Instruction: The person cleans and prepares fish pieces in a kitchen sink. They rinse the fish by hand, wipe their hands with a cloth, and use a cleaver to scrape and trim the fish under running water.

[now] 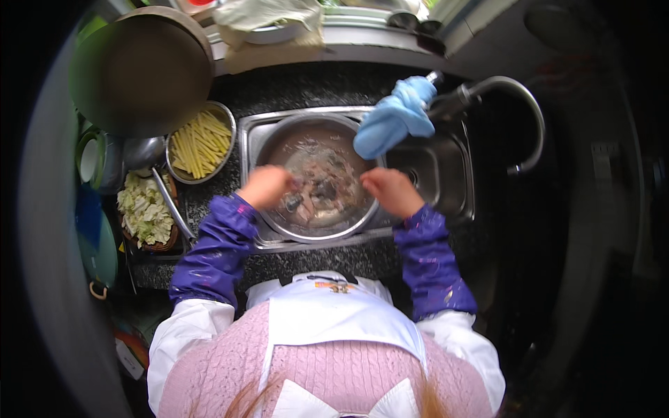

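A large round metal basin (319,236) rests in the left bowl of a steel sink, filled with cloudy water. Pieces of what looks like raw fish (324,188) lie in the water. My left hand (269,187) is at the basin's left side, fingers curled and blurred; whether it holds a bit of something is unclear. At the right side, my right hand (392,190) has its fingers bent inward near the rim, and its fingertips are partly blurred. A light blue cloth (394,120) is wrapped around a faucet part just above my right hand.
Left of the sink stand a metal bowl of yellow-green strips (201,143), a ladle (170,201) and a basket of chopped cabbage (146,209). A large dark round lid or pan (143,73) looms at upper left. The curved faucet (538,120) arches at right.
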{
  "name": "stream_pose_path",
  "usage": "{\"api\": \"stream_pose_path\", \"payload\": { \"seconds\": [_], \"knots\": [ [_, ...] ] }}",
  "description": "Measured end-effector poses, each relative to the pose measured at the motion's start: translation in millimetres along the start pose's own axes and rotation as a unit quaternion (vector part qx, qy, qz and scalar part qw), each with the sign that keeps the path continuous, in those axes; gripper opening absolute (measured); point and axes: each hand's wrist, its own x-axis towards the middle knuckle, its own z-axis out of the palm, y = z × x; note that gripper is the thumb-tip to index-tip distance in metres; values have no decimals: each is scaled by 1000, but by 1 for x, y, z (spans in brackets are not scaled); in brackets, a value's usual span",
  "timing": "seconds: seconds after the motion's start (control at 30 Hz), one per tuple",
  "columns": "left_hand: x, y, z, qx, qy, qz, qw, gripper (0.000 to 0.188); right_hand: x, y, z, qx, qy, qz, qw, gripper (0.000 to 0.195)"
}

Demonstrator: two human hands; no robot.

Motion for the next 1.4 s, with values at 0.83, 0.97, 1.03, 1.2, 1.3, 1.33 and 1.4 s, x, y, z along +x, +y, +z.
{"api": "stream_pose_path", "payload": {
  "seconds": [0.83, 0.97, 1.03, 1.2, 1.3, 1.33, 1.4],
  "knots": [
    [-12, 128, -12, -881, 156, -2, 447, 45, -26, -73, -1, 680, 125, 237, 682, 66],
    [-42, 152, 39, -867, 74, 16, 493, 38, -17, -65, 46, 767, 29, 176, 616, 81],
    [-44, 144, 47, -816, 118, 30, 566, 40, -24, -67, 66, 778, 51, 168, 603, 72],
    [-32, 137, 59, -478, 293, 47, 826, 52, -74, -60, 72, 762, -18, 255, 594, 51],
    [-22, 185, 56, -413, 290, 15, 863, 49, -87, -43, 54, 803, 92, 237, 539, 40],
    [-12, 196, 64, -436, 278, 36, 855, 46, -92, -37, 36, 811, 121, 243, 519, 35],
    [5, 227, 70, -362, 282, 131, 879, 33, -107, 5, 21, 827, 155, 197, 504, 32]
  ]
}}
